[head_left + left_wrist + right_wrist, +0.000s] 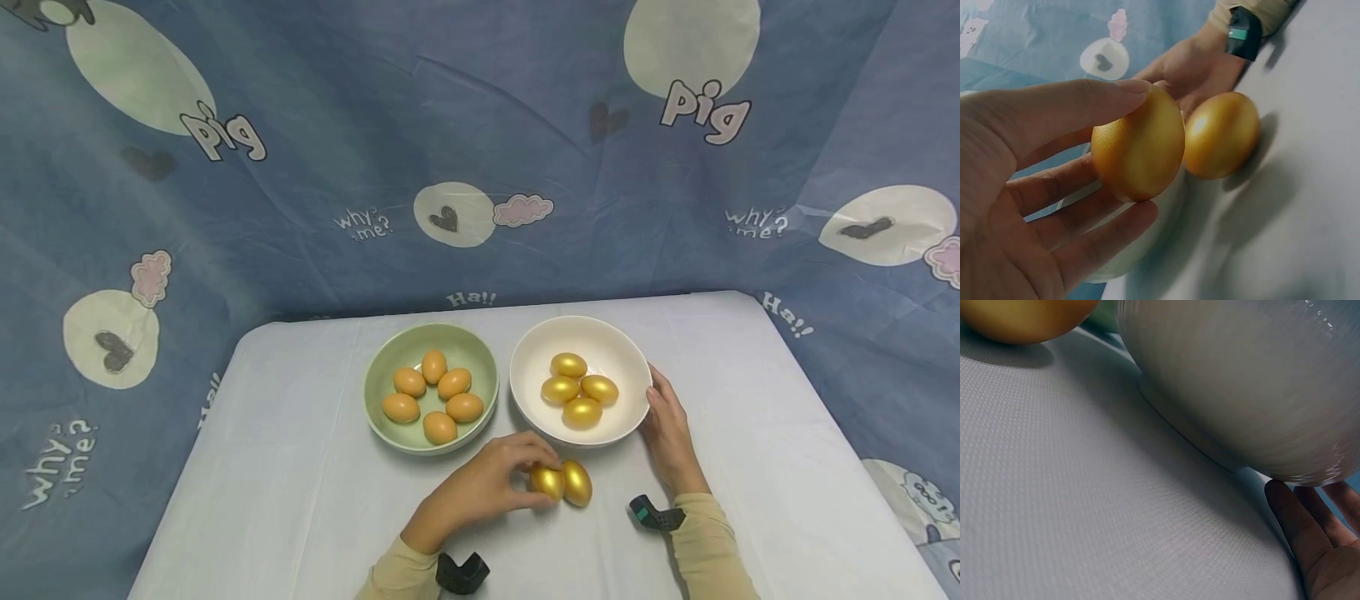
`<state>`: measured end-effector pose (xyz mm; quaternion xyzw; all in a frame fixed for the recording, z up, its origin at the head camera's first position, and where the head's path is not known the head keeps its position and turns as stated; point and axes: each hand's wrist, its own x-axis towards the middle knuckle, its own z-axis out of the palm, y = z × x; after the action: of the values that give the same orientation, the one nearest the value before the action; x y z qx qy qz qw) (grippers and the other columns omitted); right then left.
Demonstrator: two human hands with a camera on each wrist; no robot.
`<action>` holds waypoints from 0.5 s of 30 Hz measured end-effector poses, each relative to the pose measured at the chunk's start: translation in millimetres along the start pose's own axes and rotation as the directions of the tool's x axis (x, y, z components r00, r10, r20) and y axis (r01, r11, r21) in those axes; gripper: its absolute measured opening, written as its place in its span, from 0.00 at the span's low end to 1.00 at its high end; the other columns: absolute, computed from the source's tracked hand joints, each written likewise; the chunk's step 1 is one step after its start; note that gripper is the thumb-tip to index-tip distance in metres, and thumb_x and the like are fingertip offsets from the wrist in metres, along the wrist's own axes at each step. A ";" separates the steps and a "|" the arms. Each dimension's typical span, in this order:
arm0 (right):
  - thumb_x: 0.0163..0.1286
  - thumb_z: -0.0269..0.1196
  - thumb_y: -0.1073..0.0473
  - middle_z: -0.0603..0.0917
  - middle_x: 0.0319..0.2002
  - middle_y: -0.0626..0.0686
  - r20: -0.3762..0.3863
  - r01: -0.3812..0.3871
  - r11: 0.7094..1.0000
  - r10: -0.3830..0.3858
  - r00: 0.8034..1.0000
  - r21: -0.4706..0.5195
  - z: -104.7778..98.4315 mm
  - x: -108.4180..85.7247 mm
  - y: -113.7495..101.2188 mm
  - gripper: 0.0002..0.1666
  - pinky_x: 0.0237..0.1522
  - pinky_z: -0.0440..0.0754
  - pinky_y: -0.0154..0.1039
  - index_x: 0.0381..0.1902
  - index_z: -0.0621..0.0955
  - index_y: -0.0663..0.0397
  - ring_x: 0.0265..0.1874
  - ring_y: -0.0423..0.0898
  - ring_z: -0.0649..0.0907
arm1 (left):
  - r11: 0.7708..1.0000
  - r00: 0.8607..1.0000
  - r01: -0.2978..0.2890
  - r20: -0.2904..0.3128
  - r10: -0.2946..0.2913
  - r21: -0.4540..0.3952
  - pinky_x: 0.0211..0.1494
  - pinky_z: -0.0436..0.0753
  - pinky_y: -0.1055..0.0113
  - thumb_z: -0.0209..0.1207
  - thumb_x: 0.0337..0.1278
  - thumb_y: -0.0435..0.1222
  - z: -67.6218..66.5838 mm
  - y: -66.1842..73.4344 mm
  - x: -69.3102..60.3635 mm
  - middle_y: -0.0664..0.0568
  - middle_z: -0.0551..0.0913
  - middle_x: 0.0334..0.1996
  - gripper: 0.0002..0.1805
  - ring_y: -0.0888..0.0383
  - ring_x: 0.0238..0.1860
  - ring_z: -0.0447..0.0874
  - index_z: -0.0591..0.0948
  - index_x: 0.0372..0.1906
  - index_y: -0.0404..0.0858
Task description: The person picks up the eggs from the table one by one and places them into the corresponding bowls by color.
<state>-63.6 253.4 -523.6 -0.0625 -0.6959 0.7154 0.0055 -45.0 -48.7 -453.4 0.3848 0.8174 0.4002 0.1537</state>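
My left hand point(491, 477) pinches a golden egg point(1138, 147) between thumb and fingers, just in front of the white bowl. A second golden egg point(577, 483) lies on the table right beside it. Several more golden eggs point(582, 412) sit together in the white bowl point(528, 404). At that bowl's right side, my right hand point(671, 437) touches the outer wall. In the right wrist view its fingers point(1300, 528) look fairly straight against the bowl's underside; the thumb is not visible there.
Left of the white bowl stands a green bowl point(377, 412) with several brown eggs point(439, 427) in it. A white cloth covers the table point(247, 467). Blue printed fabric point(465, 125) hangs behind and at both sides.
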 end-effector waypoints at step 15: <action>0.85 0.42 0.40 0.56 0.83 0.49 0.003 -0.012 1.000 0.012 1.000 0.015 0.6 0.1 -0.4 0.34 0.67 0.73 0.21 0.83 0.57 0.39 0.82 0.57 0.60 | 0.995 1.000 -0.024 0.012 0.025 -0.100 0.58 0.84 0.77 0.75 0.55 0.37 -14.1 9.4 10.6 0.56 0.85 0.55 0.21 0.67 0.56 0.81 0.86 0.55 0.43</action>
<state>-63.8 252.9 -523.3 -0.0657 -0.6902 0.7206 0.0009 -55.1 -44.8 -436.7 0.3894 0.7904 0.4400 0.1731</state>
